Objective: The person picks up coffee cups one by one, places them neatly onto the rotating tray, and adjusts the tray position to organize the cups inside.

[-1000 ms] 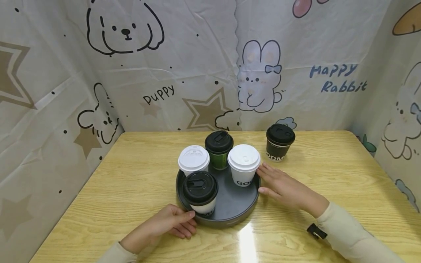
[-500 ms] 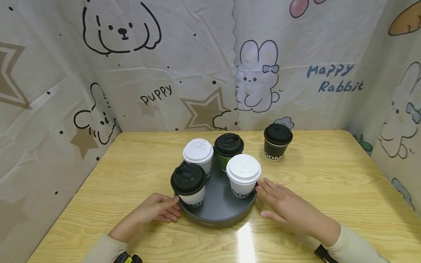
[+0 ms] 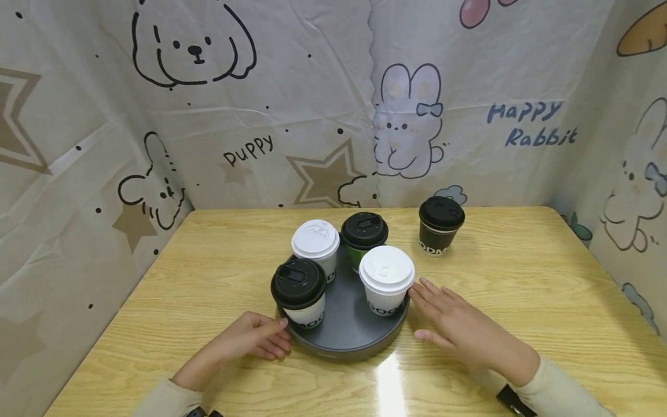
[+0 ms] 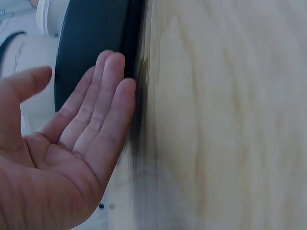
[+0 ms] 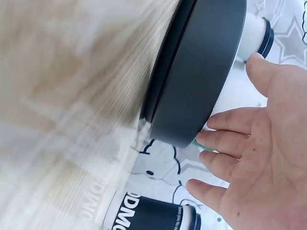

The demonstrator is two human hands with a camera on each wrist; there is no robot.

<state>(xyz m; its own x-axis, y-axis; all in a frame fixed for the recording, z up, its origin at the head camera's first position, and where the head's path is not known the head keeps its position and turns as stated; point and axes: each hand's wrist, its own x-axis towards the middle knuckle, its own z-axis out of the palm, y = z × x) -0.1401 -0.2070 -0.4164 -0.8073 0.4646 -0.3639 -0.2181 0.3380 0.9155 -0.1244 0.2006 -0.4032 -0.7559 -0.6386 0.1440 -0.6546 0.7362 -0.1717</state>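
Observation:
A round dark grey tray (image 3: 344,333) carries several lidded paper cups. On its left stands a white cup with a black lid (image 3: 298,284); behind that is a white cup with a white lid (image 3: 315,240). A green cup with a black lid (image 3: 364,231) is at the back, and another white-lidded white cup (image 3: 387,278) is on the right. My left hand (image 3: 250,336) lies at the tray's left side, fingers extended along its wall in the left wrist view. My right hand (image 3: 464,330) is at the right side, fingers spread, fingertips near the rim; contact is unclear.
A black cup with a black lid (image 3: 440,226) stands on the wooden table (image 3: 198,278), behind and right of the tray. A printed cloth (image 3: 312,87) hangs along the table's back and sides.
Over the last second the tray has turned clockwise seen from above, carrying its cups round. My left hand has shifted left and my right hand slightly forward. The last half second shows little movement.

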